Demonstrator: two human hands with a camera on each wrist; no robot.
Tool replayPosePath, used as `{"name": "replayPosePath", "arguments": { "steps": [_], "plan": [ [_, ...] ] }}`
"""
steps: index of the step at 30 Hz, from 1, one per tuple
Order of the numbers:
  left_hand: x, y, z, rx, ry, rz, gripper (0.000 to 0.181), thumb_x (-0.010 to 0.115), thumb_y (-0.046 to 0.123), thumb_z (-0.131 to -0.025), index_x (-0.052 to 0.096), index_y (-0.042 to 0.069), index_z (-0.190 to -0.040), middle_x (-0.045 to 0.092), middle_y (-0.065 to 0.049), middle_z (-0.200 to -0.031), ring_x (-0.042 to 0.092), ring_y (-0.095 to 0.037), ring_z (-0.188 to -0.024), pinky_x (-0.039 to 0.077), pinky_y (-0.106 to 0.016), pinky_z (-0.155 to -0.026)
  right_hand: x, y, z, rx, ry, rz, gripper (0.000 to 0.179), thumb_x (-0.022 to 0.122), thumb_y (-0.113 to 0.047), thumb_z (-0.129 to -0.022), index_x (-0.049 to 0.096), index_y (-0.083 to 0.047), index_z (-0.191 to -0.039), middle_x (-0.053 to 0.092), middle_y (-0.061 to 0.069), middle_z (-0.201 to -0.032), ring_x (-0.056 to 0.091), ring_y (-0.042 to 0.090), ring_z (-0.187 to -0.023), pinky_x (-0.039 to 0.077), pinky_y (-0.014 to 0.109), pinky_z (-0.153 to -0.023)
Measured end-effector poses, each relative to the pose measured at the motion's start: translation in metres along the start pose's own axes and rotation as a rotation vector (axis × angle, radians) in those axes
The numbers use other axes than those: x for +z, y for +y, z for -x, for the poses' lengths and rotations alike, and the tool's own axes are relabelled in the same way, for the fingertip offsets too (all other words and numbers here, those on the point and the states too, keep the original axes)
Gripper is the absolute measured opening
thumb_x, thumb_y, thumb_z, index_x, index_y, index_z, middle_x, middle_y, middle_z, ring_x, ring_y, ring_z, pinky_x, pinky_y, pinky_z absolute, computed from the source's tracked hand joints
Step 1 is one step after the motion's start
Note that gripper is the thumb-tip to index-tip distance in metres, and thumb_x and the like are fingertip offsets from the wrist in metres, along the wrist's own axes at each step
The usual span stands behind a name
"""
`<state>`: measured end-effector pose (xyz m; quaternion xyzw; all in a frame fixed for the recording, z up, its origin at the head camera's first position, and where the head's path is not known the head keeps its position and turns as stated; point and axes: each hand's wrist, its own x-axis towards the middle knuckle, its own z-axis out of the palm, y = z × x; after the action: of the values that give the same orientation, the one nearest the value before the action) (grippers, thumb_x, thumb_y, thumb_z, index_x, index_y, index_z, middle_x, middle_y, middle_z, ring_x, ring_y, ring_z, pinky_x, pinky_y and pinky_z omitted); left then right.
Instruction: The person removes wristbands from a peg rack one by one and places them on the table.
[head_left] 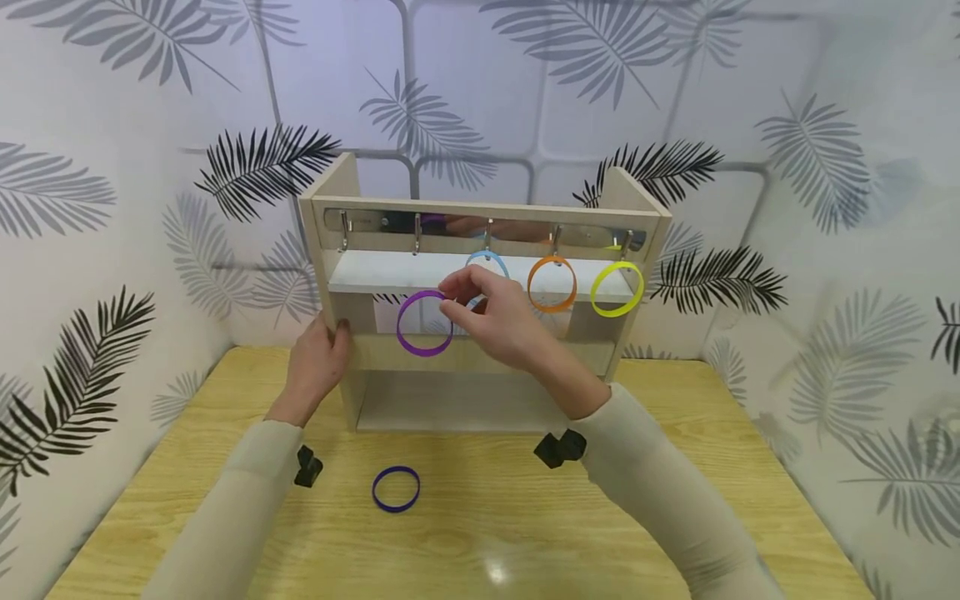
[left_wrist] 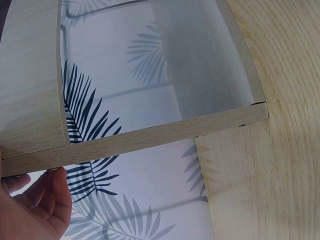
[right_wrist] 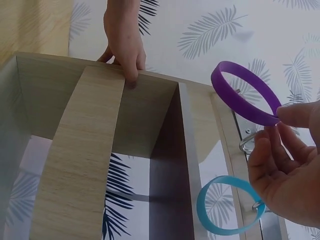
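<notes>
Between thumb and fingers my right hand (head_left: 498,317) pinches a purple wristband (head_left: 424,352), held in front of a small wooden shelf (head_left: 480,354). My left hand (head_left: 318,360) grips the shelf's left side panel, its thumb on the inner face. Along the shelf's upper rail runs a metal strip with several hooks (head_left: 417,233). A light blue wristband (right_wrist: 202,212), an orange wristband (head_left: 532,287) and a yellow wristband (head_left: 640,292) hang from hooks on the right part of the strip. The two leftmost hooks carry nothing.
A dark blue wristband (head_left: 396,507) lies flat on the wood-grain table (head_left: 480,517), in front of the shelf. Leaf-patterned wall covering (head_left: 465,100) surrounds the table at the back and sides.
</notes>
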<state>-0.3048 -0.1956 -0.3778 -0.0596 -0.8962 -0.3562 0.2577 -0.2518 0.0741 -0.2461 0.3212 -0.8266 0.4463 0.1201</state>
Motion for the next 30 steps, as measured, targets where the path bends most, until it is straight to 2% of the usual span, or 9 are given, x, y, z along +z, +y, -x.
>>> {"name": "replayPosePath", "arguments": {
  "steps": [13,26,30],
  "plan": [
    [0.000,0.000,0.000,-0.013,0.001,0.003,0.048,0.033,0.028,-0.101,0.044,-0.009,-0.130,0.055,-0.032,-0.117,0.056,-0.047,-0.101,0.044,-0.058,-0.082,-0.002,0.011,0.033,0.012,-0.087,-0.036,0.013,0.063,-0.006,-0.090,0.062,-0.001,-0.102,0.064,0.006,-0.092,0.060,0.016,-0.084,0.051,0.029,-0.071],
    [0.000,0.001,0.000,-0.017,-0.004,0.004,0.048,0.034,0.028,-0.101,0.044,-0.008,-0.131,0.054,-0.031,-0.120,0.054,-0.048,-0.105,0.042,-0.058,-0.086,0.011,0.031,0.058,0.069,-0.163,-0.106,0.013,0.064,-0.006,-0.089,0.063,-0.003,-0.101,0.063,0.003,-0.092,0.058,0.016,-0.086,0.051,0.037,-0.075],
    [0.001,0.000,0.000,-0.019,-0.001,0.004,0.048,0.034,0.029,-0.101,0.044,-0.007,-0.131,0.054,-0.031,-0.121,0.054,-0.047,-0.105,0.042,-0.058,-0.085,0.016,0.037,0.064,0.086,-0.185,-0.124,0.012,0.063,-0.006,-0.089,0.064,-0.003,-0.102,0.064,0.003,-0.092,0.058,0.016,-0.086,0.051,0.036,-0.075]
  ]
}}
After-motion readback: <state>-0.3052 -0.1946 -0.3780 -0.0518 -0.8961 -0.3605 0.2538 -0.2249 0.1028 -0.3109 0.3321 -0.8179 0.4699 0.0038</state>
